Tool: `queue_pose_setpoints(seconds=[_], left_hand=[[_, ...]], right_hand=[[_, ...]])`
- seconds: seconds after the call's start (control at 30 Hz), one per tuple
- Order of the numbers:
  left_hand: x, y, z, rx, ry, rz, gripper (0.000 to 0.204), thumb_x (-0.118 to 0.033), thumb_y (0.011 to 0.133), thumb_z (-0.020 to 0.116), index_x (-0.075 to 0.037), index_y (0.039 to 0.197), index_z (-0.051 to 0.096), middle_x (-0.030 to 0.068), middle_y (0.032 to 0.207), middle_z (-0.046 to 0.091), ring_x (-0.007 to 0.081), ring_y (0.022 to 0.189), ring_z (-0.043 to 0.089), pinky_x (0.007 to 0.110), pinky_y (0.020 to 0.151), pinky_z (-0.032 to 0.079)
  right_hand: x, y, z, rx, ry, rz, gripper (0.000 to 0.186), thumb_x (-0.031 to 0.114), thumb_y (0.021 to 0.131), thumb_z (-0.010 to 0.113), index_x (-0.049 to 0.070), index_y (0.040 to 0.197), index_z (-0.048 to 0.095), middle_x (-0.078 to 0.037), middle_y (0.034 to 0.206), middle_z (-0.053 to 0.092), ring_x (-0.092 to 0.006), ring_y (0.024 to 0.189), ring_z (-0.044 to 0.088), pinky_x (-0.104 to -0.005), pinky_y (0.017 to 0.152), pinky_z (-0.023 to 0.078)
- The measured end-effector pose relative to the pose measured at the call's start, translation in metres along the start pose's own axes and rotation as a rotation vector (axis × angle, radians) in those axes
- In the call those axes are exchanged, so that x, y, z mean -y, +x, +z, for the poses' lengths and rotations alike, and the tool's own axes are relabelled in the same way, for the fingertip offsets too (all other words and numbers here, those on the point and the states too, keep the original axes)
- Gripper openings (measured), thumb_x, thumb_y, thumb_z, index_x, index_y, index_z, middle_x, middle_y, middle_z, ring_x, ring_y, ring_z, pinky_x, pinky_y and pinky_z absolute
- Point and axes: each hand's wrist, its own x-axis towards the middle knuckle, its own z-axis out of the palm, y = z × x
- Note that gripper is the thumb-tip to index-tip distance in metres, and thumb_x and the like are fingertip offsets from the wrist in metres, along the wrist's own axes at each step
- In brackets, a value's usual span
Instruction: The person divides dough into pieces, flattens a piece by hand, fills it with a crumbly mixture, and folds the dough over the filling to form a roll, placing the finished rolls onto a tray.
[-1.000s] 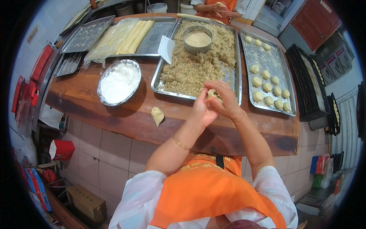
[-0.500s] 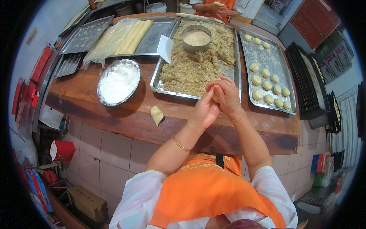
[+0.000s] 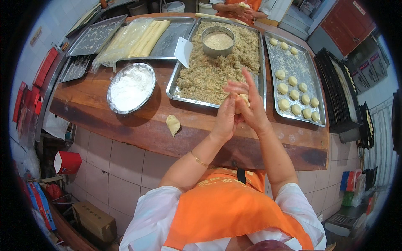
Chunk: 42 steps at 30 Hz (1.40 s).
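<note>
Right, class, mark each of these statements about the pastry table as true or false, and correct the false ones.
1. Both hands, left hand and right hand, cup a dough ball. True.
2. The bowl of flour sits inside the filling tray. False: it stands on the wooden table, left of the tray.
3. Shaped balls lie on the right-hand tray. True.
4. The loose dough piece lies in the flour. False: it lies on bare wood.

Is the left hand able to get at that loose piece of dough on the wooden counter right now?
Probably not right away: the left hand and right hand are pressed around a dough ball. The dough piece itself lies unobstructed nearby.
</note>
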Motion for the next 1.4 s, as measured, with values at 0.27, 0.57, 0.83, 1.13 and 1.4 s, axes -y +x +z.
queue_pose_setpoints(seconds=[0.27, 0.57, 0.83, 1.13, 1.4], left_hand=[[-0.011, -0.003, 0.036, -0.244, -0.008, -0.083, 0.038, -0.046, 0.106, 0.048, -0.013, 0.125, 0.054, -0.0032, 0.103, 0.059, 0.0044, 0.084, 0.056, 0.02, 0.062, 0.042], [-0.012, -0.004, 0.011, -0.045, 0.166, 0.005, 0.048, -0.053, 0.105, 0.046, -0.01, 0.124, 0.054, -0.0026, 0.091, 0.058, 0.0026, 0.065, 0.05, 0.017, 0.05, 0.034], [-0.012, -0.002, 0.007, -0.023, 0.267, -0.114, 0.052, -0.058, 0.104, 0.044, -0.011, 0.125, 0.054, -0.003, 0.094, 0.058, 0.0033, 0.072, 0.05, 0.019, 0.054, 0.037], [-0.017, -0.009, 0.006, 0.021, 0.254, -0.011, 0.056, -0.061, 0.103, 0.044, -0.007, 0.117, 0.054, -0.0012, 0.082, 0.055, 0.0048, 0.058, 0.044, 0.02, 0.05, 0.034], [-0.002, -0.009, 0.033, -0.214, 0.287, 0.077, 0.054, -0.059, 0.104, 0.043, -0.008, 0.117, 0.053, -0.0024, 0.078, 0.053, 0.0026, 0.058, 0.042, 0.019, 0.049, 0.03]], right_hand=[[-0.019, 0.004, -0.018, 0.259, -0.123, -0.08, 0.046, 0.047, 0.099, 0.059, 0.005, 0.111, 0.073, -0.01, 0.117, 0.073, -0.031, 0.125, 0.061, -0.0487, 0.114, 0.035], [-0.001, 0.005, -0.003, 0.007, 0.021, -0.036, 0.038, 0.042, 0.1, 0.057, 0.008, 0.105, 0.075, -0.007, 0.118, 0.074, -0.0293, 0.133, 0.055, -0.0495, 0.118, 0.029], [-0.015, 0.007, -0.025, 0.343, 0.001, 0.077, 0.057, 0.056, 0.101, 0.05, 0.006, 0.111, 0.075, -0.011, 0.125, 0.07, -0.0336, 0.135, 0.052, -0.0488, 0.12, 0.024], [0.004, 0.006, -0.015, 0.189, 0.06, 0.019, 0.061, 0.056, 0.104, 0.041, 0.006, 0.117, 0.073, -0.015, 0.136, 0.063, -0.032, 0.147, 0.036, -0.0486, 0.121, 0.023], [-0.014, 0.007, -0.03, 0.371, 0.103, 0.148, 0.068, 0.061, 0.103, 0.036, 0.005, 0.115, 0.074, -0.015, 0.134, 0.065, -0.0321, 0.148, 0.035, -0.0512, 0.122, 0.02]])
